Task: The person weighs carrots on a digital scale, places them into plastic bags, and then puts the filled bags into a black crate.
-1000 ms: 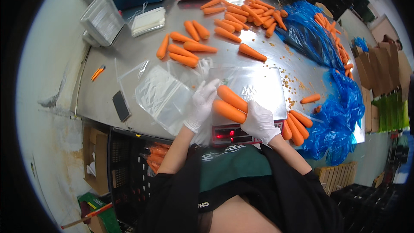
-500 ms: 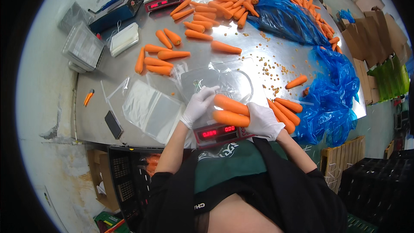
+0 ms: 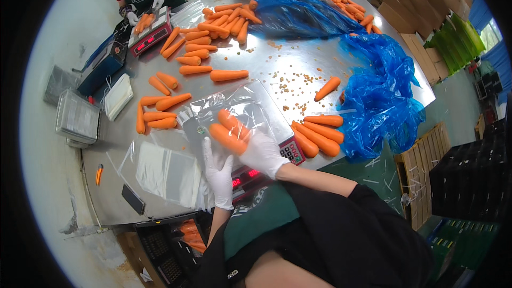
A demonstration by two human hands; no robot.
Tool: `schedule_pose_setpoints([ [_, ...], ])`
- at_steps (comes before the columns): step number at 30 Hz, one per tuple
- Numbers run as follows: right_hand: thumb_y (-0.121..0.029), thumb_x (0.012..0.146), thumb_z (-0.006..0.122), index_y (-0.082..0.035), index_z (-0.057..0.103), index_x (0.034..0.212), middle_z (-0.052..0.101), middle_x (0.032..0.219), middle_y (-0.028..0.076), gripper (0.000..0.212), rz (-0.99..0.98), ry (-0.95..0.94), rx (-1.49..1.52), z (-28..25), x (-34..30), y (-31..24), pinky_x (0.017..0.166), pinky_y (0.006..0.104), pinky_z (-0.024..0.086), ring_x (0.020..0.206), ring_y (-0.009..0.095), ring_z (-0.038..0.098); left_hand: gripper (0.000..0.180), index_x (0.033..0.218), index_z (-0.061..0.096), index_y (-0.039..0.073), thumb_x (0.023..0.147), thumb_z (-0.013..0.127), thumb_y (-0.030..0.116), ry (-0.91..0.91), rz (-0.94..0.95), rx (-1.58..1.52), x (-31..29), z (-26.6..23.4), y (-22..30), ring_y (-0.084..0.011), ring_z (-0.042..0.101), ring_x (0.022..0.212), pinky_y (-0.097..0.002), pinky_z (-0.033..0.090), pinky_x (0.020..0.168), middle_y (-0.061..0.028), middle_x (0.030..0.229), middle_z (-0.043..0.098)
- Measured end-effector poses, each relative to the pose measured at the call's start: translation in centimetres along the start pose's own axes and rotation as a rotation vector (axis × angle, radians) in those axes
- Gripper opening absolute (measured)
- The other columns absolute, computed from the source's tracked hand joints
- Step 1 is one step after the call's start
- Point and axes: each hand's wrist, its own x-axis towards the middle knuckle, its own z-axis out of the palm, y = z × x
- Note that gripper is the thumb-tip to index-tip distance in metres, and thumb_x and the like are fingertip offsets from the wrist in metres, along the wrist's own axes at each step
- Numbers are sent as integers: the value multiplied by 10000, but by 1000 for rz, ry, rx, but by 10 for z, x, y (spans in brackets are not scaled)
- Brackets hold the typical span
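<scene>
My gloved right hand [image 3: 264,154] is closed round the thick ends of two carrots [image 3: 226,137]. Their front parts lie in or under a clear plastic bag [image 3: 229,104] spread over the metal pan of a red scale [image 3: 292,152]. My gloved left hand [image 3: 217,176] is beside the carrots, thumb and forefinger spread apart, its fingertips near the bag's mouth. Whether it touches the film is hard to see. Left of it lies a stack of flat clear bags [image 3: 165,173]. Several loose carrots [image 3: 322,130] rest right of the scale.
Carrots [image 3: 226,24] are heaped at the far middle, with a few [image 3: 162,114] nearer left. Blue plastic sheeting [image 3: 381,96] covers the table's right side. A phone [image 3: 132,199] lies near the front left edge. Across the table, a person's gloved hands [image 3: 158,0] are by another red scale [image 3: 152,37].
The view has swung right. My right hand has brought the two carrots over the scale pan to the clear bag. My left hand has come away from the carrots' tips and its fingers have spread.
</scene>
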Motion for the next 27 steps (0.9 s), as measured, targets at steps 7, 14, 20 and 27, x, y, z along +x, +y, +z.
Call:
schedule_pose_setpoints([
  [7, -240, 803, 721, 84, 548, 950, 605, 838, 280, 396, -315, -62, -192, 6, 32, 26, 706, 417, 514, 800, 408, 640, 726, 1509, 217, 104, 870, 473, -126, -156, -284, 43, 10, -13, -15, -143, 588, 993, -236, 497, 825, -152, 1236, 558],
  [14, -224, 861, 610, -25, 657, 946, 671, 803, 148, 221, 42, -470, -236, -141, 18, 111, 632, 351, 513, 689, 207, 624, 706, 1451, 383, 95, 799, 552, -116, -308, -37, 546, -5, -12, -1, -97, 539, 884, -215, 465, 787, -44, 1101, 535],
  [20, -61, 783, 560, -10, 669, 807, 679, 808, 222, 122, 69, -362, -988, -167, -16, 226, 664, 419, 548, 774, 352, 683, 721, 1426, 435, 138, 760, 657, -24, -233, 40, 761, -12, 7, 10, -124, 538, 842, -247, 474, 765, -51, 1044, 501],
  [27, -235, 634, 628, 22, 649, 733, 643, 699, 194, 277, 214, -219, -530, -182, -15, 197, 644, 366, 512, 678, 287, 658, 320, 1194, 656, 92, 877, 627, 64, -111, 304, 998, -9, 0, -9, -253, 598, 634, -365, 462, 621, -132, 751, 633],
])
